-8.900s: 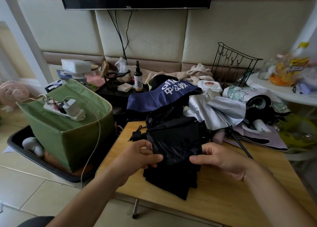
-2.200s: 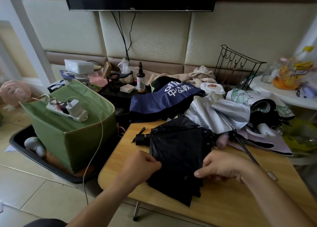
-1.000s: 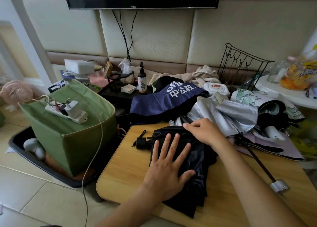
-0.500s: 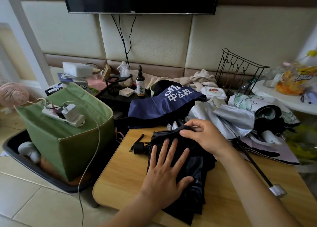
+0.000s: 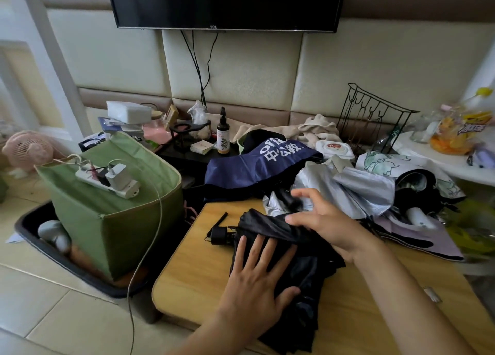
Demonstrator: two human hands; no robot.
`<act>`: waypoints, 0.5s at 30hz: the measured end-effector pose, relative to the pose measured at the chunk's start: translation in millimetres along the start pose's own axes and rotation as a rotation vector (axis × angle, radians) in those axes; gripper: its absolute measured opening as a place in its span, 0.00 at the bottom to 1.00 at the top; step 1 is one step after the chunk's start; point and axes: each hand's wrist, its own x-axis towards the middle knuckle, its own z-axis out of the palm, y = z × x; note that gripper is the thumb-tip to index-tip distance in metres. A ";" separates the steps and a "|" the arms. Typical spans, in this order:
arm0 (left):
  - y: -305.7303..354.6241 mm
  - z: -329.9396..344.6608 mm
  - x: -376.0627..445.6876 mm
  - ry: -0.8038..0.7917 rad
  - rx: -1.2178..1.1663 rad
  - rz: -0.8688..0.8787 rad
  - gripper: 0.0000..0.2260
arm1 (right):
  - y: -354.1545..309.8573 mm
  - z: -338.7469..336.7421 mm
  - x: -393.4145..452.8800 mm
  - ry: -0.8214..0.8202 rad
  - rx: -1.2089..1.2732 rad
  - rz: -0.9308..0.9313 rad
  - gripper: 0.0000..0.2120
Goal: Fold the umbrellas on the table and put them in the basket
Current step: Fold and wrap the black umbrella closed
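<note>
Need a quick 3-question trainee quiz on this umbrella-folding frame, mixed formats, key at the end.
1. True or false: the left hand lies flat, fingers spread, on the black umbrella.
2. Multiple choice: what rests on top of the green basket? A) a white power strip with a charger B) a spray bottle C) a pink fan
3. Fill in: the right hand is at the rolled ____ edge of the black umbrella's canopy, beside the silver umbrella.

Key:
1. True
2. A: the power strip lies across the basket's top.
3. Far: the edge away from the person, on the wooden table.
</note>
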 end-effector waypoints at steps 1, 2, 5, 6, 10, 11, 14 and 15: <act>0.0 -0.6 -0.3 -0.004 0.010 0.005 0.31 | 2.2 2.3 4.0 -0.005 -0.013 -0.017 0.29; 0.1 -0.9 -0.5 -0.010 0.020 0.006 0.31 | 4.7 5.7 7.5 -0.013 -0.027 -0.044 0.29; 0.2 -0.9 -0.4 -0.023 0.030 -0.008 0.31 | 10.8 17.5 15.5 0.035 -0.073 -0.152 0.18; 0.0 -0.6 -0.5 -0.023 0.027 -0.011 0.31 | 10.6 19.2 15.9 0.081 -0.048 -0.192 0.15; -0.2 -0.5 -0.9 -0.002 0.037 0.009 0.31 | -2.4 9.2 10.3 0.256 0.179 -0.327 0.11; 0.0 -0.7 -0.8 0.006 0.037 0.017 0.31 | -4.5 5.8 9.8 0.281 0.221 -0.353 0.11; -0.1 -0.5 -0.5 0.021 0.038 0.021 0.32 | -4.2 4.5 7.6 0.276 0.379 -0.365 0.11; -0.5 -0.4 -0.5 0.020 0.038 0.019 0.32 | -2.6 4.6 8.3 0.265 0.402 -0.349 0.11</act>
